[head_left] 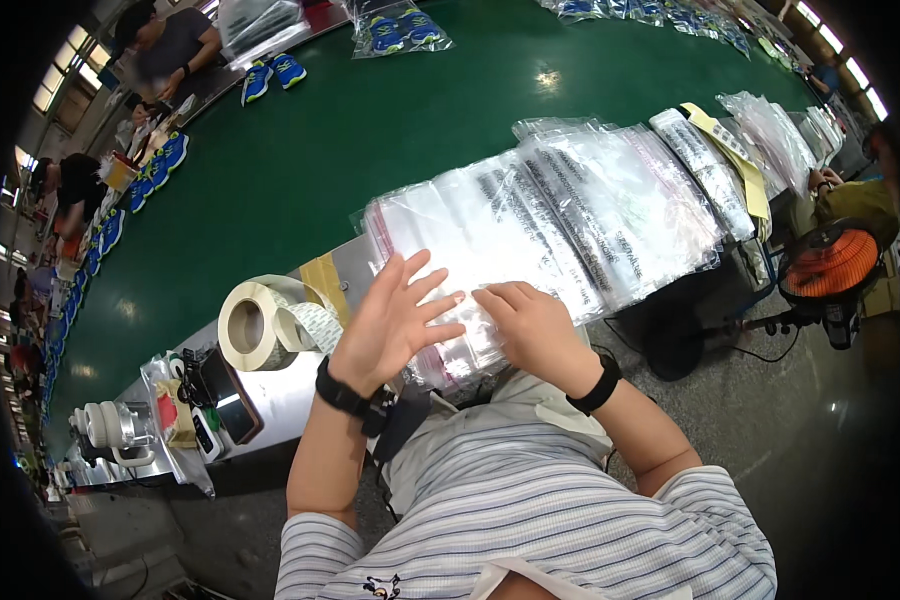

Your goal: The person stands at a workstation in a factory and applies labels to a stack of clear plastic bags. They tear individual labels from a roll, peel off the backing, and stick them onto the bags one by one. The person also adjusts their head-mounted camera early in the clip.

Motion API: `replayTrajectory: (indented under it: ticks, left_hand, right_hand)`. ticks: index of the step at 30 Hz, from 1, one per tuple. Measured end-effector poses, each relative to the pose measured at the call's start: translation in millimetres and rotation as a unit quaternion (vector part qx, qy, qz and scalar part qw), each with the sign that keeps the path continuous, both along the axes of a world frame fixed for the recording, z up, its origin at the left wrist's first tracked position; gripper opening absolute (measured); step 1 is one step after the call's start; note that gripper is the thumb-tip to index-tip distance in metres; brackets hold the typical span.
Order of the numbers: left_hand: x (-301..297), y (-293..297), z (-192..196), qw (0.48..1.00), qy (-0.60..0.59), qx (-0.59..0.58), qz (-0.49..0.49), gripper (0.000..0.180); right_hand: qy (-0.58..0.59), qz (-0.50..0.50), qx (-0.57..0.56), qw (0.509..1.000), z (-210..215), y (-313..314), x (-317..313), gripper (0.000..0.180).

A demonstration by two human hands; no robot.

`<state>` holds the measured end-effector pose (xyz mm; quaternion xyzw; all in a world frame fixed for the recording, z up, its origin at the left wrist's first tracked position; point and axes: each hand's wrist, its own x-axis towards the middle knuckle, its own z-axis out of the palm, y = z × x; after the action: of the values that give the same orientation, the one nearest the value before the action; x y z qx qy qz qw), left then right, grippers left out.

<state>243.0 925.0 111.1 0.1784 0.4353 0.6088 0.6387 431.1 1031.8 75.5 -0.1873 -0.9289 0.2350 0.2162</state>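
A stack of transparent plastic bags (450,215) with dark printing lies at the bench edge in front of me. My left hand (395,325) is raised over its near left corner, palm turned up and fingers spread, with nothing in it. Fingers stretched toward the left, my right hand (535,330) rests on the near part of the bags and seems to hold none. Left of my left hand stands a roll of white labels (254,325), its loose strip trailing toward the bags. Farther right lies another pile of printed bags (630,205), overlapping the first.
A green conveyor belt (300,150) runs beyond the bench, with blue shoes (273,76) along its far side. At left are a phone (232,405) and a lidded jug (115,430). An orange fan (828,265) stands at right. Other people work around the belt.
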Motion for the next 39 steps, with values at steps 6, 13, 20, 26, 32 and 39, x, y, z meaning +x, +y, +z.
replayTrajectory:
  ticks: [6,13,20,26,32,39]
  left_hand:
    - [12.2,-8.5,-25.5,0.997,0.021,-0.069,0.025,0.057]
    - [-6.0,-140.8,-48.9,0.999,0.007,-0.036,-0.011,0.036]
    - [17.8,-163.9,-96.3,0.942,0.211,-0.261,0.010,0.042]
    - [38.7,-132.8,-63.7,0.985,0.053,-0.119,0.110,0.028]
    - [4.2,-107.0,-20.1,0.964,0.123,-0.072,0.225,0.024]
    - [10.5,-86.3,3.8,0.619,0.733,0.031,0.281,0.022]
  right_hand:
    - [0.353,-0.187,-0.637,0.659,0.0,79.1,36.4,0.024]
    - [0.335,-0.547,-0.148,0.753,-17.4,136.1,166.3,0.043]
    - [0.141,-0.144,-0.318,0.926,8.0,32.4,55.7,0.025]
    - [-0.171,0.198,-0.417,0.871,19.5,-35.0,-35.6,0.021]
    - [-0.085,0.203,-0.631,0.744,21.4,-44.7,-43.7,0.016]
    - [-0.036,0.077,-0.458,0.885,25.6,-36.3,-37.2,0.010]
